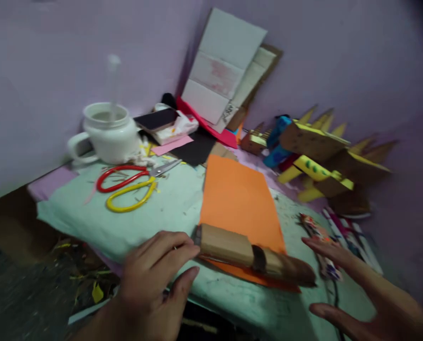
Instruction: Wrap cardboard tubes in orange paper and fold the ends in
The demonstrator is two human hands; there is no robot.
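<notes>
A sheet of orange paper (240, 194) lies on the green-covered table. Across its near edge rests a long brown cardboard piece (227, 242) with a dark band and a rounded, darker right end. Beside the left end of this piece is my left hand (154, 274), its fingers stretched and thumb apart; whether the fingertips touch it I cannot tell. My right hand (367, 289) hovers past the right end, thumb and fingers spread, holding nothing. Scissors (151, 176) with one red and one yellow handle lie with their blades apart, left of the paper.
A white mug (110, 137) holding a clear stick stands at the back left. Folded white card (220, 71) leans on the wall. Spiky cardboard figures (314, 147) stand at the right, above several pens (353, 241). Scraps litter the floor (55, 289) at left.
</notes>
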